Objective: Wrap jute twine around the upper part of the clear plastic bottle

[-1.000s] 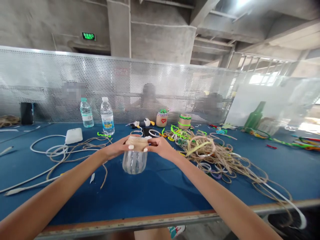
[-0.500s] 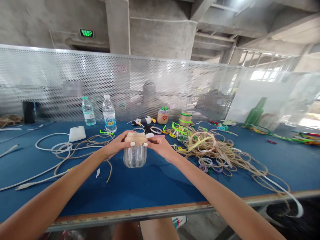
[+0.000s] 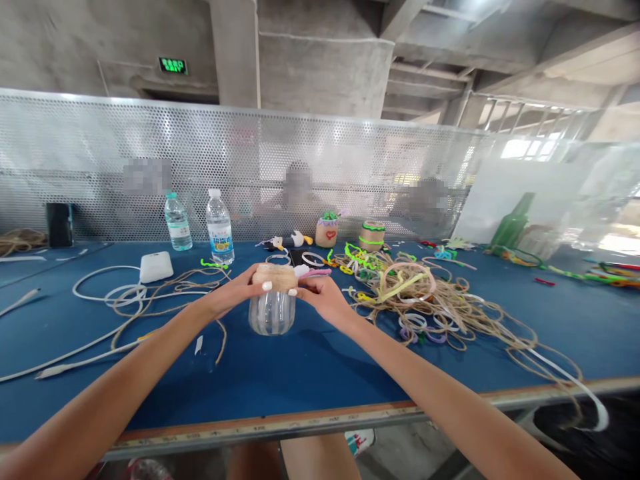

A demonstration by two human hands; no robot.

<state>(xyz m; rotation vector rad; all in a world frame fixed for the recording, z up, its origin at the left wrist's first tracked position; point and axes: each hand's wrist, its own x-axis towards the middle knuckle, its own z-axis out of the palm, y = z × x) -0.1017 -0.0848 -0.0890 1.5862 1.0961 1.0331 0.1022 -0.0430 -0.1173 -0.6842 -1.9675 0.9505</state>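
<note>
A clear ribbed glass jar (image 3: 273,317) is held upright above the blue table, its upper part wrapped in tan twine (image 3: 276,276). My left hand (image 3: 244,288) grips the wrapped part from the left, thumb across the front. From the right, my right hand (image 3: 323,295) pinches the same band, its thumb at the lower edge of the twine. A pink-purple strip (image 3: 319,273) with a white end sticks out by the right fingers; whether they hold it I cannot tell. The fingers behind the jar are hidden.
Right of the hands spreads a tangled heap of twine (image 3: 425,293) and pipe cleaners. Two decorated jars (image 3: 373,237) stand behind. Left are two water bottles (image 3: 220,230), a white box (image 3: 156,267) and cables (image 3: 95,357). A green bottle (image 3: 513,223) stands far right, before a perforated metal screen (image 3: 350,160).
The view has shifted very slightly. Both hands keep their grip on the jar, and the pink-purple strip beside the right fingers shows more clearly now.
</note>
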